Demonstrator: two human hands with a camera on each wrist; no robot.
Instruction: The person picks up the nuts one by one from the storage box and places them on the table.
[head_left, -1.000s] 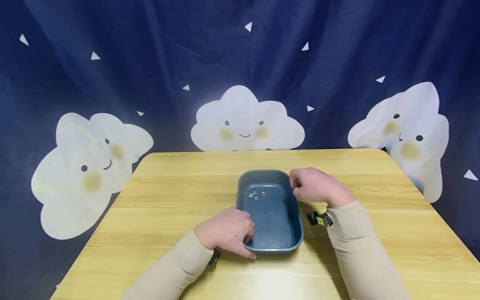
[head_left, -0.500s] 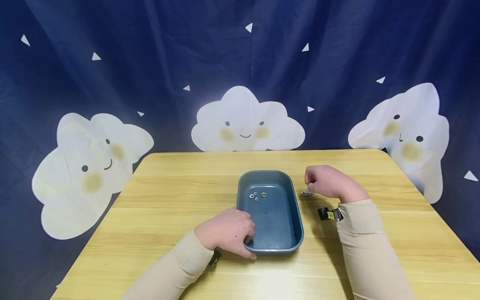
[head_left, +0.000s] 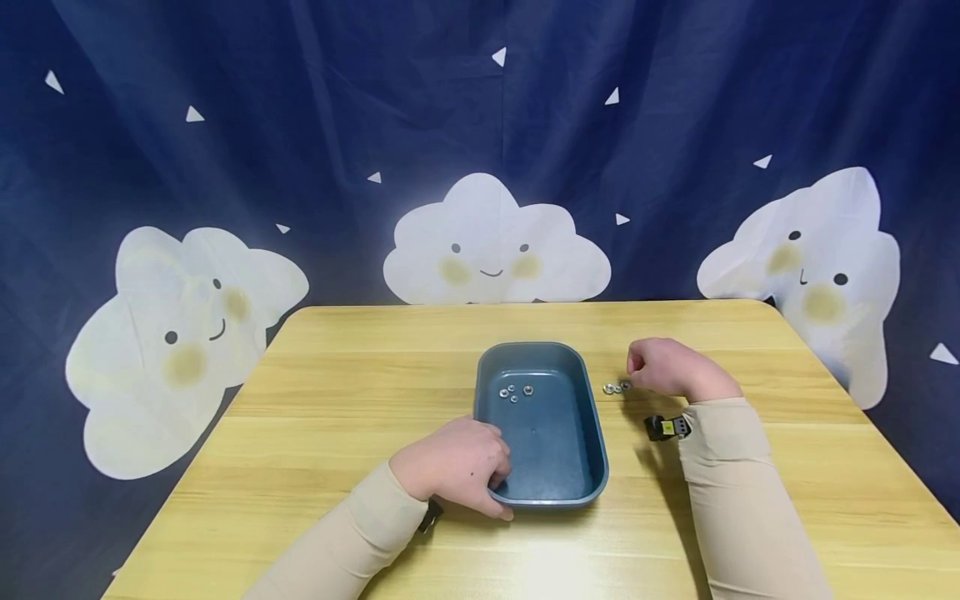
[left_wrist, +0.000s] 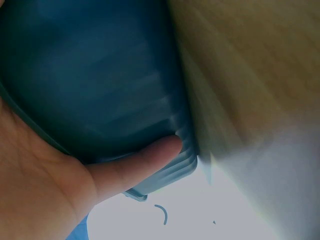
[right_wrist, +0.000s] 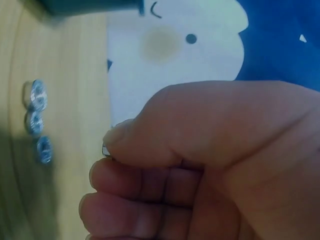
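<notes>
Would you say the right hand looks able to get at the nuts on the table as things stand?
Probably yes: the right hand is beside the three nuts and nothing visibly blocks it, though it seems to pinch a small metallic piece.

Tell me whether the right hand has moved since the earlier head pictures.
Yes, rightward: in the head view, the right hand has moved away from the stationary blue tray.

The blue tray's (head_left: 547,454) raised wall bars a low sideways pass, but from above its near-right floor is free; four small nuts (head_left: 528,390) occupy the far half. The left hand (head_left: 452,462) blocks its near-left corner. Just right of it, three loose nuts (head_left: 608,389), then the right hand (head_left: 678,368), obstruct. Beyond its far end, wooden tabletop (head_left: 450,325) allows passage.
</notes>
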